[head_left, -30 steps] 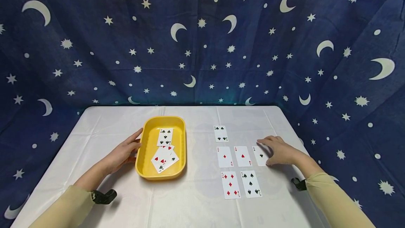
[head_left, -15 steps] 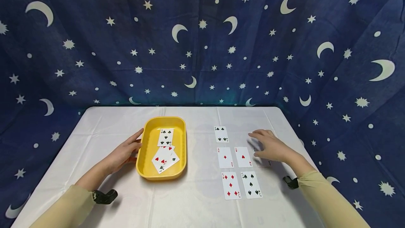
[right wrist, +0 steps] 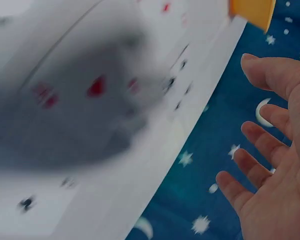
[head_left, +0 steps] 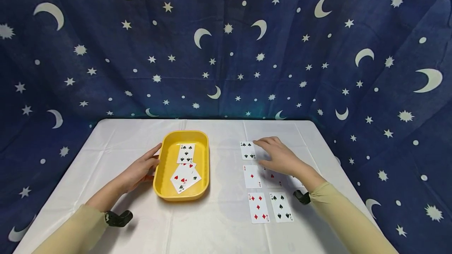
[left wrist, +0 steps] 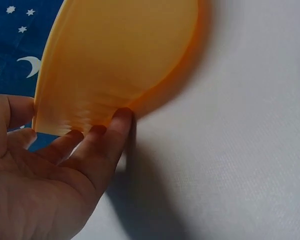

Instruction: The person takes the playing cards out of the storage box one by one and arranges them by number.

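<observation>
A yellow tray (head_left: 156, 185) stands on the left part of the table. My left hand (head_left: 139, 171) rests its fingertips against the tray's outer left wall, also seen in the left wrist view. Inside lie a five of clubs (head_left: 185, 153), a hearts card (head_left: 181, 175) and a spades card beneath it. My right hand (head_left: 279, 158) hovers with parted fingers and nothing in them, its fingertips just right of a four of clubs (head_left: 248, 150). Below lie an ace of diamonds (head_left: 252, 176), a partly covered ace of hearts (head_left: 273, 178) and a mostly hidden ace of clubs (head_left: 296, 182).
A five of diamonds (head_left: 258, 207) and a five of spades (head_left: 281, 207) make the row nearest me. White cloth (head_left: 215, 230) covers the table. A dark blue curtain (head_left: 226, 42) with moons and stars hangs behind and at the sides.
My right hand has left the ace of clubs and moved left and away from me toward the four of clubs, crossing over the ace of hearts. The left hand stays at the tray.
</observation>
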Demonstrator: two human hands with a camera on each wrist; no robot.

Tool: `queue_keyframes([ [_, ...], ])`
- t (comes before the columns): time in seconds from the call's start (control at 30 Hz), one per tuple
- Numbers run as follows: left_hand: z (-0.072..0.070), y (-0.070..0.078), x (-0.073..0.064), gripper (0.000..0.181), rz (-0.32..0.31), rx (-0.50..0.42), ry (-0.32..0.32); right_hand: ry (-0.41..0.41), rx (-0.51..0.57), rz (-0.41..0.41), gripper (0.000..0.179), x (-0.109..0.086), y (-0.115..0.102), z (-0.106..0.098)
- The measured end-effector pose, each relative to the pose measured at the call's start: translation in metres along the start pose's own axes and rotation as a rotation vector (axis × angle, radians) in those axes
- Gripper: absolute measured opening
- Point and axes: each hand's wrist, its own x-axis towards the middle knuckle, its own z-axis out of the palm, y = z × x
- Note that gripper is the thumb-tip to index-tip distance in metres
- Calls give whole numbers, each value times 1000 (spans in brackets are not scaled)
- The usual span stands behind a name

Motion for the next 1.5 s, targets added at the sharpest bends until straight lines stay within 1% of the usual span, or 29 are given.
queue_keyframes([
  [0.2, 3, 4, 0, 71, -30, -3, 22, -37, 7, -60, 69, 23, -27, 2],
  [0.37, 3, 5, 0, 71, -29, -6, 29, -45, -2, -106, 68, 43, -50, 6],
  [0.53, 2, 6, 0, 70, -21, -22, 20, -48, -20, -171, 69, 66, -78, 8],
  [0.73, 2, 6, 0, 69, -36, -13, 30, -74, -34, -214, 70, 96, -112, 14],
  [0.93, 3, 6, 0, 69, -43, -16, 32, -113, -68, -264, 71, 119, -140, 23],
  [1.07, 2, 6, 0, 69, -41, -20, 35, -164, -107, -260, 69, 133, -153, 31],
  [1.2, 1, 5, 0, 68, -37, -26, 32, -238, -188, -244, 68, 146, -163, 41],
  [1.37, 0, 5, 0, 68, -32, -31, 28, -318, -253, -186, 69, 160, -174, 53],
  [1.5, 0, 5, -1, 68, -35, -32, 26, -366, -304, -143, 61, 167, -180, 62],
])
